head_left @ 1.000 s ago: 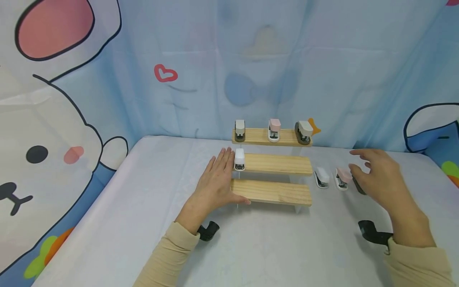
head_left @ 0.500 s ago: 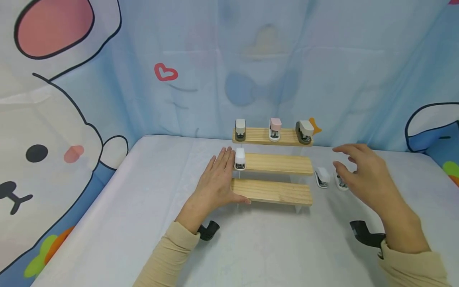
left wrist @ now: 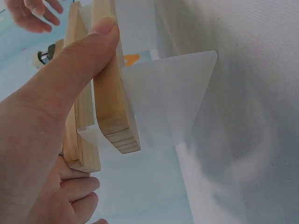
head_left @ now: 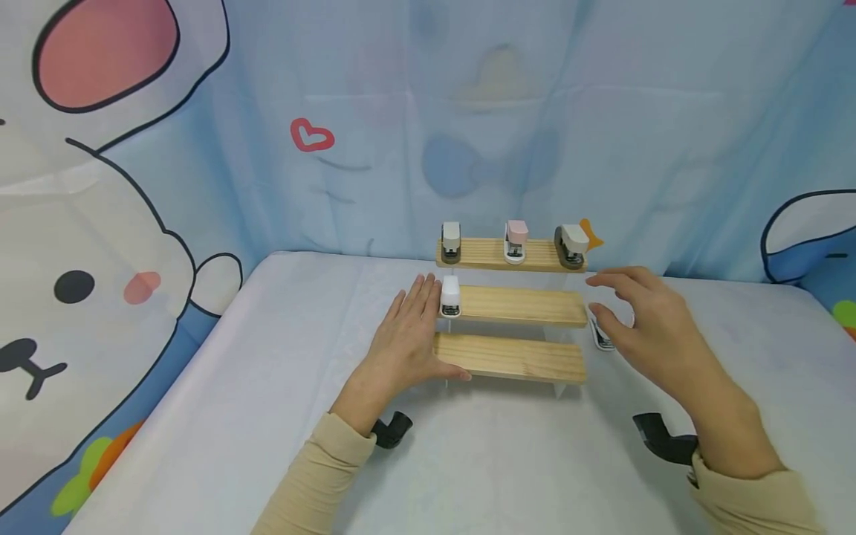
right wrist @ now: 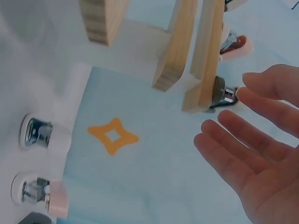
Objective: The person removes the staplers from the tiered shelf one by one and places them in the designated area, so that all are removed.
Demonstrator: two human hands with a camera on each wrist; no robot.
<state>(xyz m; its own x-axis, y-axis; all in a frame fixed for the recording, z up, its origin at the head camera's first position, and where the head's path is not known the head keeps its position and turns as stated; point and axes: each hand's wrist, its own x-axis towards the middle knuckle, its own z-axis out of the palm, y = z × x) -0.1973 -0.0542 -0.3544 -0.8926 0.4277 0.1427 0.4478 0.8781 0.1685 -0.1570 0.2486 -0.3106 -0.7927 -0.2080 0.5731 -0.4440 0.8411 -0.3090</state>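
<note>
My left hand [head_left: 404, 349] lies along the left end of a three-tier wooden shelf [head_left: 511, 357], fingers straight and thumb resting on the lowest board. The left wrist view shows the thumb [left wrist: 70, 65] over that board's front edge. A white mini stapler [head_left: 451, 296] sits at the left of the middle board, by my fingertips. My right hand [head_left: 652, 334] hovers right of the shelf with spread, bent fingers and holds nothing. It partly covers a white stapler [head_left: 602, 336] on the table. The right wrist view shows this white stapler [right wrist: 42, 133] beside a pink one [right wrist: 39, 191].
On the top board stand a grey-white stapler [head_left: 451, 242], a pink-topped stapler [head_left: 516, 241] and a larger dark-based stapler [head_left: 571, 245]. A dark object [right wrist: 35, 218] shows beyond the pink stapler. A patterned curtain [head_left: 374, 186] hangs behind the white-covered table [head_left: 508, 461].
My right hand has moved left, from over the table's right-hand staplers to beside the shelf's right end, over the white stapler. The left hand keeps its place on the shelf.
</note>
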